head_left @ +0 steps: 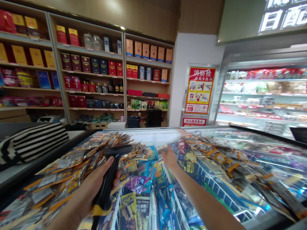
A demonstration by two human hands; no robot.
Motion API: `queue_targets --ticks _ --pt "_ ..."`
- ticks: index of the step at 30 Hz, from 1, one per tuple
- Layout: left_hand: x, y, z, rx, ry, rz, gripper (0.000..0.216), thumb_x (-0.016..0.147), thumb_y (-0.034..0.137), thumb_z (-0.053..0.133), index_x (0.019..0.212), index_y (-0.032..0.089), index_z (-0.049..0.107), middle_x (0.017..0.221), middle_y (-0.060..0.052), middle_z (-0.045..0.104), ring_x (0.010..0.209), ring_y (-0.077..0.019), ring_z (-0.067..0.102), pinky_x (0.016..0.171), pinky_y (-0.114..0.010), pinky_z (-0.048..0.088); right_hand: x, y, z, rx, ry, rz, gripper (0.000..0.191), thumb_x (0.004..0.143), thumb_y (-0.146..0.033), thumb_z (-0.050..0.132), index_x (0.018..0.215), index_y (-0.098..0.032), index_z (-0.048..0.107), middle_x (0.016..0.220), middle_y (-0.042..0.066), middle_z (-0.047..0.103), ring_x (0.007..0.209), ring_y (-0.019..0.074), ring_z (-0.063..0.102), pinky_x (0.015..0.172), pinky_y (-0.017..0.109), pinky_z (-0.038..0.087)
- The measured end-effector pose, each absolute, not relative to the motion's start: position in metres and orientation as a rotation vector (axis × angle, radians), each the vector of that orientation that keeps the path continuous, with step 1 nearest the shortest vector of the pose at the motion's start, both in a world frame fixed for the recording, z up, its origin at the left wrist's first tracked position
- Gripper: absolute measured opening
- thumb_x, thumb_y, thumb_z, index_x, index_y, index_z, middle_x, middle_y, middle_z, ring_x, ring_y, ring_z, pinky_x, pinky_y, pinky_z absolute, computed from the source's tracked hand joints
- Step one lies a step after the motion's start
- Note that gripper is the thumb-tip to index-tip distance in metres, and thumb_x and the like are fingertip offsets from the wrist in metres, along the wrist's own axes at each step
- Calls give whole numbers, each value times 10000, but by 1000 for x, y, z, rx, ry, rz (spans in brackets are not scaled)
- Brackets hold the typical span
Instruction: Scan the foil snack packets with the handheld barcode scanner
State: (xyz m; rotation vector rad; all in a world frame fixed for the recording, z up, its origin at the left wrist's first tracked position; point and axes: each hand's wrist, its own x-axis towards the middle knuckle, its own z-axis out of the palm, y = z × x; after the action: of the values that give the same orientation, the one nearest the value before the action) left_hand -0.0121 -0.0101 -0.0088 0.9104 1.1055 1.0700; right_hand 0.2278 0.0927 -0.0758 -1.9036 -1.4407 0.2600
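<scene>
My left hand (109, 174) is closed around the black handle of a T-headed scraper (108, 183) with yellow trim, its wide head pointing away from me. The scraper is above the left part of an open chest freezer (141, 130), over a spread of orange-edged packets (64, 179). My right hand (169, 158) reaches far into the freezer, close to the frosty white back wall (153, 139) and small packages there. Its fingers are blurred and partly hidden, so whether they grip anything is unclear. Below lie a purple bag (136, 183) and blue ice-cream wrappers (165, 204) in white wire baskets (181, 210).
More packets (223, 159) cover the sliding glass on the right. A black-and-white striped cloth (35, 142) rests at the left edge. Shelves of boxes (96, 65) stand behind, with a red fire-hydrant sign (200, 89) and a lit chiller (263, 95) to the right.
</scene>
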Motion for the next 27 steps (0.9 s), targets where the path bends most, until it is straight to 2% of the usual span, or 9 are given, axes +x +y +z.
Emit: queue_targets --ticks 3,6,9,11,14,17,23,27 --pt "-14 -7 -9 904 1118 1123 277 647 419 570 604 147 541 484 29 557 410 -65 455 400 -144 377 189 96 -72 -1853 -1633 350 562 801 -444 219 1225 -94 337 1223 166 425 1129 277 373 924 512 207" --pt "-7 -14 -6 912 1118 1077 261 654 399 570 616 142 550 479 28 552 405 -67 462 391 -141 374 176 96 -72 -1716 -1789 345 621 794 -516 154 1248 -122 310 1291 147 340 1190 267 279 940 519 170" --pt "2 -23 -3 909 1111 1019 302 651 442 553 604 144 541 446 29 528 397 -73 468 375 -139 362 206 90 -70 -1813 -1788 185 635 789 -528 154 1254 -123 303 1321 144 286 1212 269 226 945 510 156" --pt "6 -27 -3 904 1119 1000 327 629 477 557 616 151 533 452 24 539 388 -76 465 371 -146 364 245 83 -68 -1978 -1716 -40 612 787 -507 211 1245 -116 317 1323 146 280 1219 270 199 947 503 141" --pt "9 -27 -4 906 1115 986 341 614 499 558 650 162 517 454 15 550 396 -88 470 389 -166 384 304 71 -70 -2238 -1597 -306 565 778 -472 276 1198 -112 385 1295 161 319 1198 295 223 927 526 126" --pt "11 -27 -8 906 1104 962 329 629 486 552 659 162 505 472 13 551 418 -92 476 407 -174 391 337 62 -78 -2394 -1557 -391 566 772 -479 279 1112 -69 472 1174 213 440 1124 330 324 896 542 139" --pt "11 -25 -16 931 1075 933 363 649 496 525 627 134 541 536 10 557 416 -67 446 424 -173 387 314 51 -90 -2283 -1782 -339 581 772 -515 230 1064 -97 507 1166 190 455 1104 313 352 880 489 205" --pt "11 -26 -17 894 1032 919 343 641 481 542 616 139 544 536 6 562 412 -71 450 408 -176 378 289 47 -79 -2058 -1969 -183 460 774 -465 294 1061 -174 506 1072 112 544 1029 240 443 840 371 303"
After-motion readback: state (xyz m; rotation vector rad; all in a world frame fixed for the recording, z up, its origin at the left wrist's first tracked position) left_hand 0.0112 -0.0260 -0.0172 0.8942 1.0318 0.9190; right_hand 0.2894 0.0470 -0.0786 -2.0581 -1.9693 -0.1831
